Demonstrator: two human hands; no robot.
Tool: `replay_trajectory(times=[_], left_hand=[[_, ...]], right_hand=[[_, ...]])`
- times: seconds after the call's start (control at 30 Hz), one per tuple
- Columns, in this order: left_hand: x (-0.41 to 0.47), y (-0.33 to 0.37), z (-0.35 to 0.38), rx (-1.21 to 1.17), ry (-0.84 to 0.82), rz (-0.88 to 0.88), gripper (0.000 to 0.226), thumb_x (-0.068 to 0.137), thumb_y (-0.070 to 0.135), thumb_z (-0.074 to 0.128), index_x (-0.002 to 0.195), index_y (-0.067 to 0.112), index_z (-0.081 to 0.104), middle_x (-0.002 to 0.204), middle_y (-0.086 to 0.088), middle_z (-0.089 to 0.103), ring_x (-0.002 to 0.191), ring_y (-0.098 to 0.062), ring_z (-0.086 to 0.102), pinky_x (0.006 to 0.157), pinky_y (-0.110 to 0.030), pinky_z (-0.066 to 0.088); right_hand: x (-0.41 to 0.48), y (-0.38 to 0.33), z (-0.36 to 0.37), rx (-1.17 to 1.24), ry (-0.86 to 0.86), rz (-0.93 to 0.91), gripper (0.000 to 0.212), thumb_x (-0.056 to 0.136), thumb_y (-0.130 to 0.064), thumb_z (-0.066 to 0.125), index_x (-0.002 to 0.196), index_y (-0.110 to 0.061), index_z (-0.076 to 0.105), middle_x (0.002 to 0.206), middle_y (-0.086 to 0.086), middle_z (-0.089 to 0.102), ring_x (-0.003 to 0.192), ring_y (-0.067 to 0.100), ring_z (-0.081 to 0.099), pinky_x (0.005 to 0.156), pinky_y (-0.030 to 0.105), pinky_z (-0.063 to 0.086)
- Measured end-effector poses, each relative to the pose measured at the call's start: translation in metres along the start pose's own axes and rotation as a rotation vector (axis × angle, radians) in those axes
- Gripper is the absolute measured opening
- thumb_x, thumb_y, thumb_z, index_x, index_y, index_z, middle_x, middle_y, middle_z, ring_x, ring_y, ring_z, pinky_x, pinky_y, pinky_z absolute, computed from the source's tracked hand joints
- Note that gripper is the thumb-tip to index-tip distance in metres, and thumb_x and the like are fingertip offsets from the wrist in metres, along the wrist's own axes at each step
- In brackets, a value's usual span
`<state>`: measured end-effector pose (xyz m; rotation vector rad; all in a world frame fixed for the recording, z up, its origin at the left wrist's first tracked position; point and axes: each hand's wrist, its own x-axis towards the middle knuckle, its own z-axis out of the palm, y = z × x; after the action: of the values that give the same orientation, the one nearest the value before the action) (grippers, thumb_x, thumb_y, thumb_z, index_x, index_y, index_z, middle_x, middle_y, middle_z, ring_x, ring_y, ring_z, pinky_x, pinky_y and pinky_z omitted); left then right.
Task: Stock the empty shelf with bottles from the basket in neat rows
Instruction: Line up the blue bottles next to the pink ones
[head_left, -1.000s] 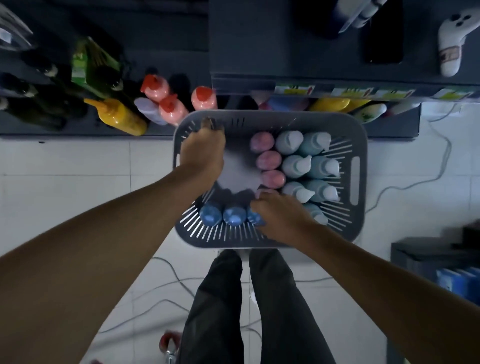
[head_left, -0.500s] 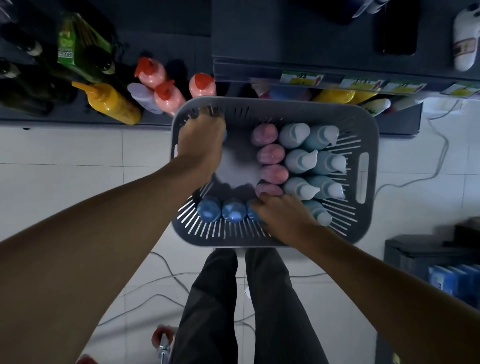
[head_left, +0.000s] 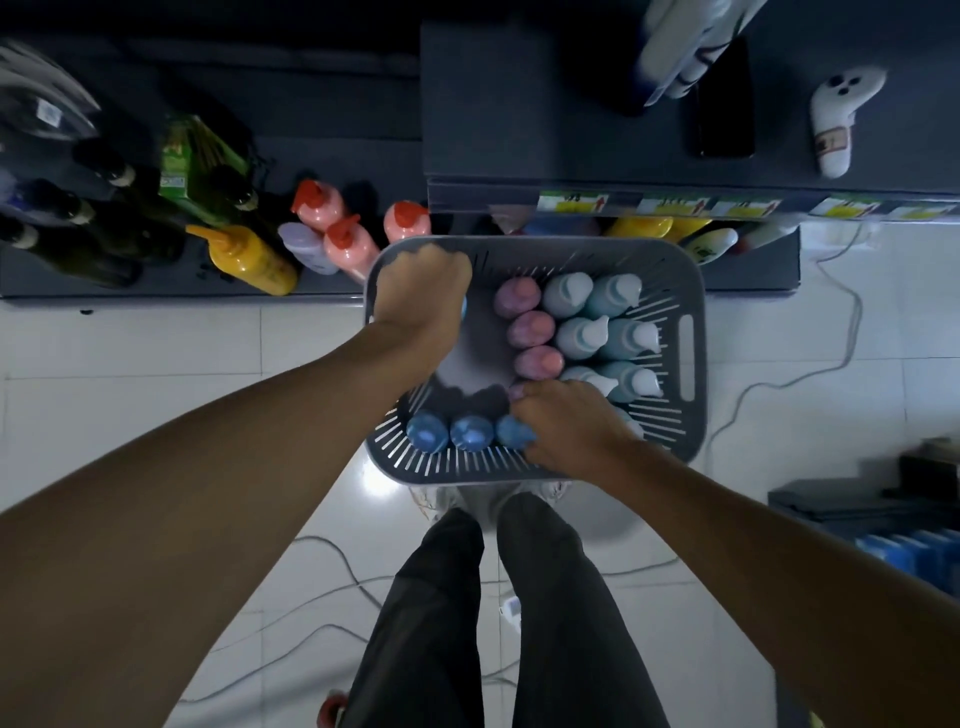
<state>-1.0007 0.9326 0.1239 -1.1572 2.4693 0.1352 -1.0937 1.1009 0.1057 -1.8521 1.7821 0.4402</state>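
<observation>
Bottles stand upright in the basket (head_left: 693, 291), which sits on the floor just in front of the shelf (head_left: 156, 291) and at your feet. Your left hand (head_left: 421, 296) is curled into a fist at the basket's far left corner, fingers pressed together round something with only a blue sliver showing; whether it is a bottle cannot be told. Your right hand (head_left: 571, 421) sits at the basket's near side, fingers bent down over a blue bottle (head_left: 511, 431) and the nearest pink one; the grip itself is hidden. Take one bottle per hand by the neck and lift straight up, so neighbours stay standing. Inside the basket: pink bottles (head_left: 530, 328) in a column at the middle, pale teal bottles (head_left: 608, 332) in two columns to its right, blue ones along the near wall, bare floor at the centre left.
</observation>
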Motion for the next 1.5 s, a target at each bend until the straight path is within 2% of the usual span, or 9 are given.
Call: replay_trajectory(times=[0.17, 0.37, 0.53, 0.67, 0.93, 1.1, 1.23, 1.37, 1.5], left_hand=[[-0.007, 0.003, -0.042, -0.063, 0.075, -0.001, 0.019, 0.087, 0.001, 0.064, 0.105, 0.005, 0.068, 0.107, -0.018, 0.068, 0.099, -0.04, 0.067, 0.068, -0.037, 0.042], [-0.028, 0.007, -0.111, -0.105, 0.149, 0.033, 0.018, 0.076, 0.001, 0.072, 0.092, 0.007, 0.065, 0.092, -0.016, 0.063, 0.091, -0.042, 0.067, 0.061, -0.038, 0.043], [-0.049, 0.011, -0.168, -0.104, 0.228, 0.087, 0.021, 0.078, -0.002, 0.07, 0.095, 0.009, 0.065, 0.102, -0.017, 0.065, 0.095, -0.04, 0.066, 0.063, -0.038, 0.042], [-0.059, 0.014, -0.212, -0.108, 0.263, 0.131, 0.029, 0.078, 0.004, 0.074, 0.106, 0.01, 0.07, 0.108, -0.016, 0.067, 0.098, -0.039, 0.067, 0.066, -0.037, 0.045], [-0.077, 0.031, -0.3, -0.128, 0.347, 0.24, 0.027, 0.074, 0.014, 0.083, 0.097, 0.011, 0.07, 0.091, -0.011, 0.062, 0.078, -0.032, 0.058, 0.064, -0.039, 0.052], [-0.085, 0.048, -0.344, -0.091, 0.408, 0.303, 0.027, 0.072, 0.014, 0.083, 0.097, 0.01, 0.071, 0.087, -0.011, 0.063, 0.079, -0.033, 0.062, 0.065, -0.04, 0.056], [-0.091, 0.06, -0.376, -0.071, 0.436, 0.35, 0.029, 0.072, 0.016, 0.084, 0.099, 0.01, 0.073, 0.095, -0.012, 0.068, 0.084, -0.033, 0.065, 0.067, -0.038, 0.054], [-0.093, 0.072, -0.406, -0.101, 0.451, 0.407, 0.029, 0.073, 0.02, 0.084, 0.1, 0.014, 0.076, 0.098, -0.008, 0.069, 0.083, -0.029, 0.062, 0.069, -0.038, 0.054], [-0.091, 0.086, -0.432, -0.142, 0.459, 0.493, 0.025, 0.074, 0.02, 0.083, 0.097, 0.011, 0.078, 0.095, -0.006, 0.074, 0.089, -0.026, 0.069, 0.078, -0.041, 0.06]], right_hand=[[-0.018, 0.007, -0.042, -0.006, 0.073, -0.007, 0.024, 0.082, -0.032, 0.065, 0.103, -0.019, 0.067, 0.107, 0.004, 0.064, 0.094, 0.03, 0.064, 0.065, 0.033, 0.039], [-0.043, 0.011, -0.104, -0.066, 0.114, 0.006, 0.029, 0.078, -0.032, 0.065, 0.104, -0.02, 0.069, 0.106, 0.005, 0.064, 0.097, 0.031, 0.065, 0.073, 0.038, 0.054], [-0.073, 0.021, -0.16, 0.015, 0.237, 0.053, 0.01, 0.072, -0.028, 0.067, 0.08, -0.023, 0.063, 0.084, 0.005, 0.069, 0.083, 0.031, 0.066, 0.067, 0.038, 0.054], [-0.1, 0.034, -0.202, 0.027, 0.305, 0.112, 0.028, 0.07, -0.033, 0.067, 0.094, -0.021, 0.075, 0.088, 0.005, 0.07, 0.085, 0.032, 0.065, 0.072, 0.038, 0.054], [-0.15, 0.062, -0.276, 0.013, 0.487, 0.157, 0.02, 0.068, -0.027, 0.068, 0.084, -0.022, 0.078, 0.07, -0.001, 0.065, 0.067, 0.022, 0.051, 0.058, 0.028, 0.039], [-0.18, 0.079, -0.314, 0.041, 0.569, 0.175, 0.022, 0.069, -0.029, 0.072, 0.088, -0.02, 0.08, 0.077, -0.003, 0.073, 0.065, 0.017, 0.056, 0.064, 0.034, 0.054], [-0.204, 0.093, -0.338, 0.056, 0.621, 0.207, 0.032, 0.068, -0.031, 0.076, 0.098, -0.022, 0.081, 0.084, -0.005, 0.076, 0.068, 0.011, 0.054, 0.066, 0.027, 0.049], [-0.234, 0.106, -0.364, 0.024, 0.632, 0.221, 0.026, 0.064, -0.029, 0.078, 0.088, -0.019, 0.081, 0.071, -0.005, 0.072, 0.066, 0.014, 0.064, 0.062, 0.025, 0.051], [-0.26, 0.131, -0.391, 0.001, 0.629, 0.252, 0.02, 0.065, -0.03, 0.08, 0.084, -0.026, 0.081, 0.055, -0.019, 0.056, 0.059, 0.0, 0.054, 0.063, 0.023, 0.046]])
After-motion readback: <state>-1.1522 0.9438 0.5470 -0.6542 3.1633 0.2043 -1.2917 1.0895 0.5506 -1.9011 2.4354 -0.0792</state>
